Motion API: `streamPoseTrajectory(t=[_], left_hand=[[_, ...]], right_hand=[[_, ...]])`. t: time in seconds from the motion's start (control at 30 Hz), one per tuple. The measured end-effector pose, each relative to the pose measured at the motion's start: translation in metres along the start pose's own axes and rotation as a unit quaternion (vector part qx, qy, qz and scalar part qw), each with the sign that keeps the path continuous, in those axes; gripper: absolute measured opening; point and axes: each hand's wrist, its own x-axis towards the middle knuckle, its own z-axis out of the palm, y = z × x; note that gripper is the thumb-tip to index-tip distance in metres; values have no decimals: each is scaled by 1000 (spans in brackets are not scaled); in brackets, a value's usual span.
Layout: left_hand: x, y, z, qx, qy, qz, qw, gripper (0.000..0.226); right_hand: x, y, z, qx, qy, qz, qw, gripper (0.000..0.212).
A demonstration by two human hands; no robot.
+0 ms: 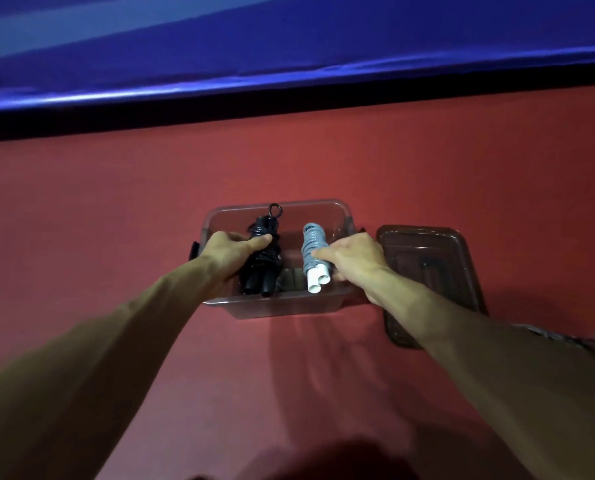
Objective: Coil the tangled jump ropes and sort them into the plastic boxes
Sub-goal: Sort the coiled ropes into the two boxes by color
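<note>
Red floor (pixel 254 393) fills most of the frame, dim and smooth. Two bare forearms reach from the lower corners toward the centre. At the lower right edge a striped, blurred thing (pixel 566 341) lies by the right arm; what it is cannot be told.

In the centre sits a clear plastic box (pixel 282 306), open. The left hand (pixel 232 252) is wrapped round a black rope (pixel 261 268), coiled tight, its handles pointing toward the viewer. It sits in the left half of the box. The right hand (pixel 353 258) is curled round a grey rope (pixel 312 245) with white handles, held in the right half. The two bundles are near each other but apart. Whether either one rests on the box bottom cannot be told.

Just right of the box a brown lid (pixel 438 258) lies flat on the floor. Across the top of the frame runs a blue mat (pixel 289 46) above a black band.

Risks, as a judgement: a small loop of the black rope stands up near the far rim. If the hands let go loosely, the wraps could spring open. Loose turns could then catch on the other rope or block the lid.
</note>
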Motion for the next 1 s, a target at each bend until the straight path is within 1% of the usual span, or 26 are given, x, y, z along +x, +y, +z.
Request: streamPoseTrajectory(t=[0.13,0.23,0.33,0.37,0.43,0.47,0.53,0.67,0.77,0.83,0.9,1.0], left_hand=[[28,-10,6,40,-25,-16,999,39],[44,-12,16,88,-34,-14,995,28],[51,-15,28,95,-59,-41,993,20],[52,-17,30,89,-65,-48,993,16],[52,-18,31,79,-76,-59,992,10],[51,-18,31,84,-80,-63,991,11],[50,-14,31,104,-73,-52,991,13],[38,1,41,93,-15,14,995,16],[20,12,57,69,21,85,994,21],[2,21,74,57,40,136,988,21],[-19,29,94,53,25,181,982,24],[-54,34,128,57,-37,213,975,29]], right_hand=[[24,2,19,-16,-34,13,999,25],[41,1,31,-56,-43,7,997,22],[48,3,37,-109,-52,17,992,26],[49,4,38,-131,-64,20,989,22],[49,6,37,-172,-82,13,982,8],[48,6,36,-180,-87,-1,980,9],[45,5,31,-175,-85,-33,980,23],[29,2,11,-133,-36,-136,981,27],[16,10,-10,-110,36,-200,973,26],[6,21,-27,-87,81,-220,968,26],[-6,37,-46,-70,130,-227,963,27],[-23,71,-76,-76,204,-209,953,26]])
